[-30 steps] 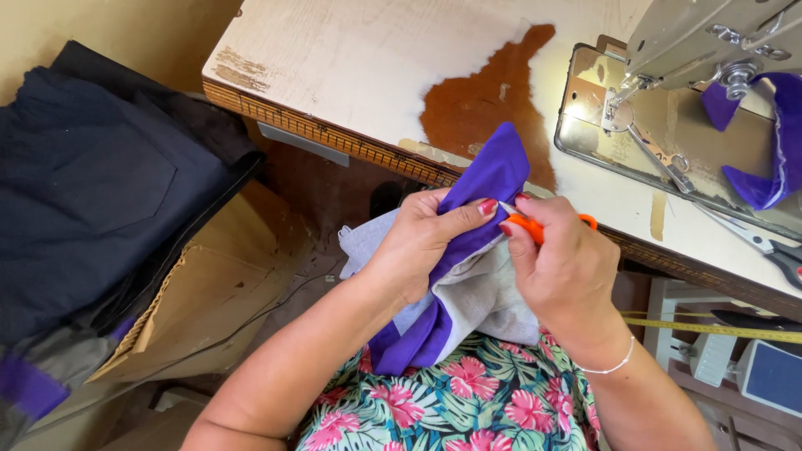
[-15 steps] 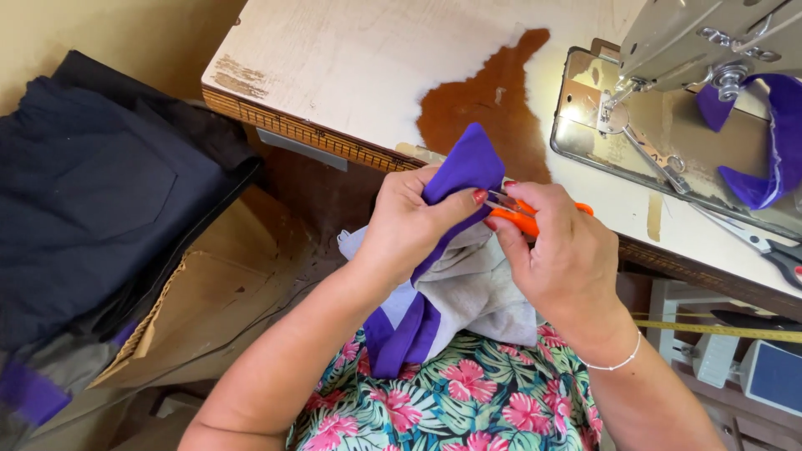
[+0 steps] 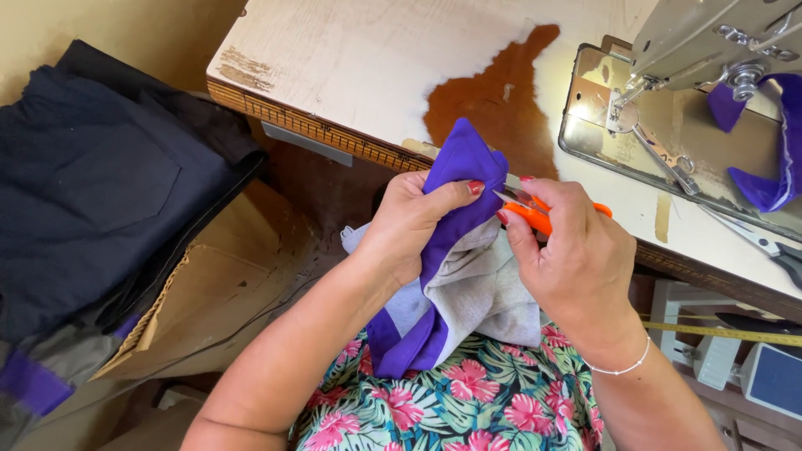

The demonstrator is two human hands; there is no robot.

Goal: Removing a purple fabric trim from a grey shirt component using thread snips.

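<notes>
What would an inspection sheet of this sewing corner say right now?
Surface: worn white table with a brown bare patch.
Job's things: purple and grey fabric; orange snips at its purple edge.
Clutter: scissors, purple strip by the sewing machine.
Hands: left hand pinches the fabric; right hand holds the snips.
Cables: nothing seen.
Surroundings: dark garments piled at left, yellow tape measure.

A worn white table (image 3: pixel 368 58) fills the upper frame; a sewing machine (image 3: pixel 702 50) and scissors (image 3: pixel 773 246) sit at right.
</notes>
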